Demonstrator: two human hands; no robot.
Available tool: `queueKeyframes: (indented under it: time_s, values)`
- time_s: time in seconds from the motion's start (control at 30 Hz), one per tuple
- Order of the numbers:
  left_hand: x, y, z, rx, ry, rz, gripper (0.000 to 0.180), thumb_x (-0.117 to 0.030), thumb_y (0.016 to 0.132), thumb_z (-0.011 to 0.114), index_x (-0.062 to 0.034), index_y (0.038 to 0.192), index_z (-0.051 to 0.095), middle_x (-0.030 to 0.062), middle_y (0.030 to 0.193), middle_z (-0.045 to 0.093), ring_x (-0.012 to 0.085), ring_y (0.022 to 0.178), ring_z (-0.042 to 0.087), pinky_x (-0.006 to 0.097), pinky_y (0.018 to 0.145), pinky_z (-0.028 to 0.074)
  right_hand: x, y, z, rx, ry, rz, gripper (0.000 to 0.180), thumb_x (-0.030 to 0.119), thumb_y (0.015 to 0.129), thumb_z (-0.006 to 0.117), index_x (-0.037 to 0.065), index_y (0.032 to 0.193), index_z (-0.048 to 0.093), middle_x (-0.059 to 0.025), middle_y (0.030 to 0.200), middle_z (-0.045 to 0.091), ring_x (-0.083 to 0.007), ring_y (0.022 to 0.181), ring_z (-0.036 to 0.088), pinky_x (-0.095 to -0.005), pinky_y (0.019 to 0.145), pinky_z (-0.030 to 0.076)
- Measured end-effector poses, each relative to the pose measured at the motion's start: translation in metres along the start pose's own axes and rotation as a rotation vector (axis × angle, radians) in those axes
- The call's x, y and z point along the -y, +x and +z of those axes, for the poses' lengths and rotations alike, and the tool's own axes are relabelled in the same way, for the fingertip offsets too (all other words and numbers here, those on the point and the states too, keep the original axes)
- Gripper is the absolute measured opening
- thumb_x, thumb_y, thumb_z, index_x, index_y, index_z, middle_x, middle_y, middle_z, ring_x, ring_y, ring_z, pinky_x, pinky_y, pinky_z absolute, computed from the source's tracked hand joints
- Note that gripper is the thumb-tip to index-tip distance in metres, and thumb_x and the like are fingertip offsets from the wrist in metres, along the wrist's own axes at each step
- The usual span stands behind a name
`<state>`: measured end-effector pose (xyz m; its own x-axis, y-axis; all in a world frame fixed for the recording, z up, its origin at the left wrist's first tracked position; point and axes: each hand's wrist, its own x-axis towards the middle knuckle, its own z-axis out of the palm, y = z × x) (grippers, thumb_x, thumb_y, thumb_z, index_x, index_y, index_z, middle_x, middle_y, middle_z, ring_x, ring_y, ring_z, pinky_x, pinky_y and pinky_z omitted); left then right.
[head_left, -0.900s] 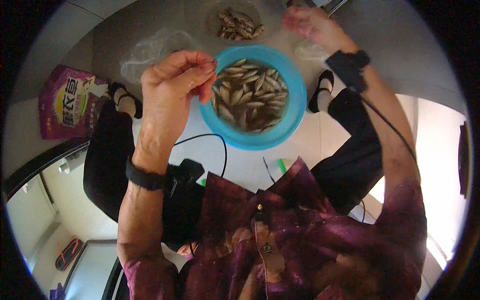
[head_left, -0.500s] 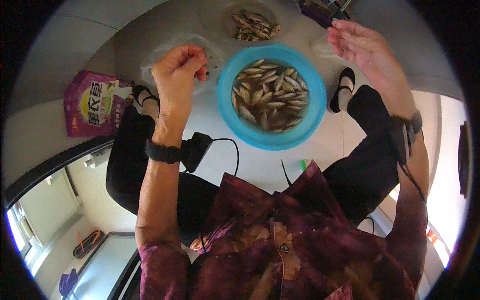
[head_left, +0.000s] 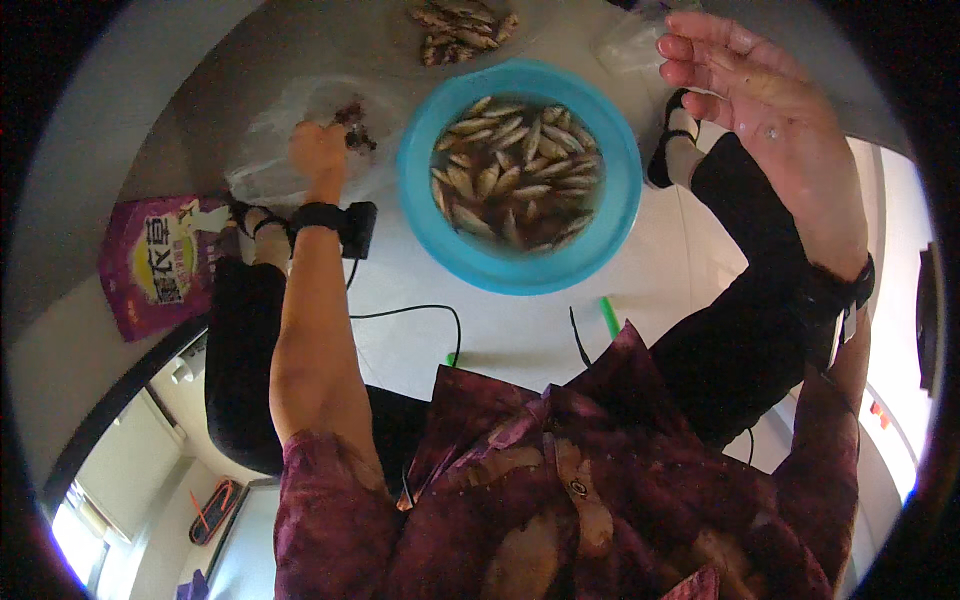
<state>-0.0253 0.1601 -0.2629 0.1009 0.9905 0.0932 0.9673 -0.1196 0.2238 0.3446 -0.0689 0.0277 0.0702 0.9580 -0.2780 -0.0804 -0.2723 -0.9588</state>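
Left hand (head_left: 318,148) at upper left, fingers turned away, by dark red scraps (head_left: 354,122) on clear plastic (head_left: 270,135); whether it's closed on anything, can't tell! Right hand (head_left: 765,105), upper right, wide open, palm showing. And upper centre, small fish (head_left: 487,181) crowd the murky water of a round blue basin (head_left: 621,185).

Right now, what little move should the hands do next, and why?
Maybe the right hand should reach toward the blue basin for a fish: it's open, with nothing visible in it, and many fish lie in the basin's water. The left hand is away at the clear bag, beside dark scraps.
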Motion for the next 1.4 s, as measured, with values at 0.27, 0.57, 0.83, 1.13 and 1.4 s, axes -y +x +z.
queueKeyframes:
  time_s: [0.27, 0.57, 0.83, 1.13, 1.4]
  values:
    - [0.086, 0.036, 0.092, 0.39, 0.079, 0.151, 0.029, -0.019, 0.07, 0.063, 0.0067, 0.083, 0.062, 0.0277, 0.09, 0.063, 0.0388, 0.085, 0.062, 0.042, 0.076, 0.05, -0.002, -0.006, 0.017, -0.071, 0.107, -0.065, 0.029, 0.01, 0.092, 0.048, -0.005, 0.115, 0.055, -0.0177, 0.103, 0.061, -0.0216, 0.085, 0.062, -0.0303, 0.069, 0.05]
    - [0.077, 0.034, 0.07, 0.341, -0.109, 0.029, 0.04, -0.02, 0.07, 0.063, 0.0067, 0.099, 0.061, 0.0246, 0.101, 0.061, 0.0365, 0.095, 0.059, 0.041, 0.084, 0.046, -0.004, -0.006, 0.016, -0.009, 0.077, -0.098, 0.038, 0.022, 0.091, 0.051, -0.006, 0.117, 0.053, -0.0174, 0.104, 0.059, -0.0213, 0.088, 0.06, -0.03, 0.07, 0.049]
    - [0.045, 0.025, 0.058, 0.47, 0.267, 0.085, 0.041, -0.027, 0.077, 0.057, -0.01, 0.114, 0.06, 0.0222, 0.117, 0.056, 0.0367, 0.11, 0.053, 0.045, 0.096, 0.039, 0.006, -0.004, 0.018, -0.011, 0.197, 0.047, 0.053, 0.036, 0.087, 0.057, -0.006, 0.118, 0.052, -0.0169, 0.102, 0.058, -0.0211, 0.09, 0.058, -0.0284, 0.071, 0.048]
    - [-0.019, -0.015, -0.03, 0.372, 0.266, 0.187, 0.03, -0.028, 0.079, 0.056, -0.0113, 0.102, 0.066, 0.0189, 0.096, 0.064, 0.0356, 0.094, 0.061, 0.049, 0.083, 0.048, 0.009, -0.011, 0.018, -0.012, 0.187, 0.063, 0.051, 0.036, 0.087, 0.058, -0.005, 0.116, 0.054, -0.0154, 0.1, 0.059, -0.0202, 0.087, 0.059, -0.0281, 0.07, 0.048]
    - [-0.091, -0.102, -0.027, 0.459, 0.344, 0.796, 0.012, -0.017, 0.079, 0.056, -0.0092, 0.081, 0.066, 0.0123, 0.085, 0.065, 0.0317, 0.091, 0.062, 0.047, 0.074, 0.051, 0.005, -0.017, 0.014, 0.002, 0.166, 0.029, 0.047, 0.033, 0.087, 0.058, -0.005, 0.114, 0.055, -0.0147, 0.098, 0.059, -0.02, 0.086, 0.059, -0.0283, 0.07, 0.048]
